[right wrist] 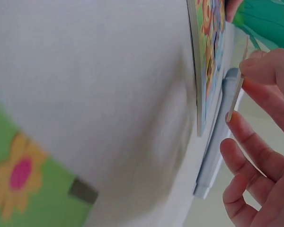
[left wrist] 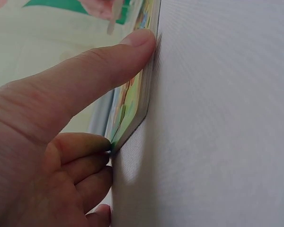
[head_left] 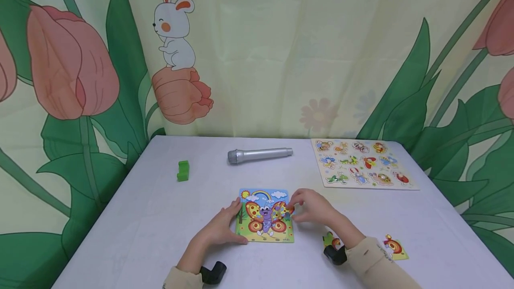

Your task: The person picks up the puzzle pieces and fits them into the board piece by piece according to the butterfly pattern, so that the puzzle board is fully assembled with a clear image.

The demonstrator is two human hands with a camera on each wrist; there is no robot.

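Note:
A square butterfly jigsaw puzzle point(head_left: 261, 238) lies on the table before me. My left hand point(head_left: 221, 226) holds its lower left corner, thumb along the near edge and fingers against the left side. In the left wrist view the thumb point(left wrist: 139, 40) presses at the puzzle's edge point(left wrist: 143, 106). Over the puzzle's right edge, my right hand point(head_left: 315, 207) pinches a thin puzzle piece point(right wrist: 237, 92) between thumb and fingers. That piece is seen edge-on in the right wrist view, above the board, its picture mostly hidden.
Two loose puzzle pieces lie at the near right, one point(head_left: 330, 239) partly under my right wrist, the other point(head_left: 395, 248) beside the sleeve. Behind the puzzle is a silver toy microphone point(head_left: 261, 155). A green block point(head_left: 183, 171) stands left; an insect peg board point(head_left: 371, 184) lies back right.

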